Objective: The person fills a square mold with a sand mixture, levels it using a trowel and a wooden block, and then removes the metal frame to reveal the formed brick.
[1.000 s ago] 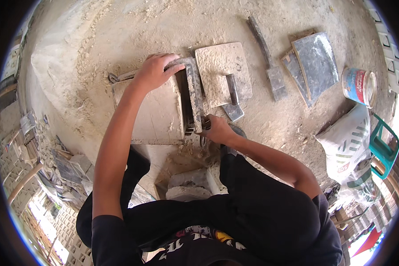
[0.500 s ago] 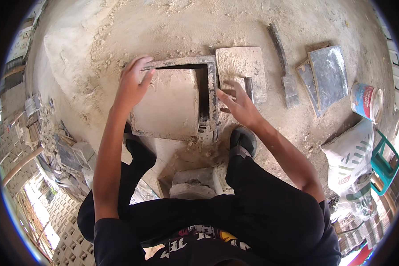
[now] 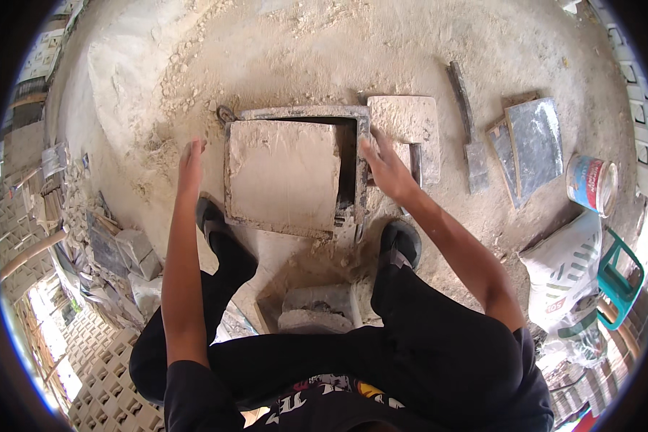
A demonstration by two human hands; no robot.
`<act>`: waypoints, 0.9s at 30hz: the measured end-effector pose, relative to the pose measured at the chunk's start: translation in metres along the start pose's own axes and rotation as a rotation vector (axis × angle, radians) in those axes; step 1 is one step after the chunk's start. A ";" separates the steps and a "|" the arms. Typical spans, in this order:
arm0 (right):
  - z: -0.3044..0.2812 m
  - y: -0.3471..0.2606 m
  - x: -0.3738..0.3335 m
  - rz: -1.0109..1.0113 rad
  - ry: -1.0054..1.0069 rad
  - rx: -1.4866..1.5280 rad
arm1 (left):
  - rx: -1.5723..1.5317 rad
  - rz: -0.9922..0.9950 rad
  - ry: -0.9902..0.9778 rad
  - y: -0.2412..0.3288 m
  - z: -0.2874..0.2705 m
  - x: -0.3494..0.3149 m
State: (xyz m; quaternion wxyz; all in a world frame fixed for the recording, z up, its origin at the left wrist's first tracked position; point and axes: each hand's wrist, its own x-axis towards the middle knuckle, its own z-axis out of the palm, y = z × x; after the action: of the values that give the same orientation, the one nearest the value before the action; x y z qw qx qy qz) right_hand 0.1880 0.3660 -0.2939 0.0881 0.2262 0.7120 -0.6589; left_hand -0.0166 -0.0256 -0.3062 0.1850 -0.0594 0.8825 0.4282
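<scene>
Between my feet and the loose powder lies a square, dusty frame (image 3: 363,155) with a ring at its far left corner. Inside it sits a flat tan slab (image 3: 284,173), a dark gap showing along its far and right sides. My left hand (image 3: 191,164) hangs just left of the frame, apart from it, seen edge-on with fingers stretched out. My right hand (image 3: 390,169) is at the frame's right side, fingers extended and slightly blurred; whether it touches the rim I cannot tell. Beyond it lies a dusty flat plate (image 3: 407,115) with a dark handle (image 3: 415,162).
Farther right lie a long bar with a flat wide end (image 3: 466,119) and dark flat sheets (image 3: 536,140). A paint bucket (image 3: 590,183), a white sack (image 3: 565,259) and a green plastic item (image 3: 619,281) stand at the right. A grey block (image 3: 317,306) is between my legs; rubble lies left.
My left hand has come off the frame's far left corner and moved left, uncovering the ring. My right hand stays by the right side. The whole view has shifted slightly.
</scene>
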 end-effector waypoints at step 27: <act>0.016 -0.033 -0.015 0.048 0.119 -0.207 | 0.428 0.563 -0.499 0.187 0.103 0.025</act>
State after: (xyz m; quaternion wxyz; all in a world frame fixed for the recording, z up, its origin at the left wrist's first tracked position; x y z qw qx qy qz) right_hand 0.1843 0.3466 -0.2598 0.0845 0.2716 0.7745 -0.5651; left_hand -0.0602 0.1734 -0.2362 0.2770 0.3286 0.8614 0.2706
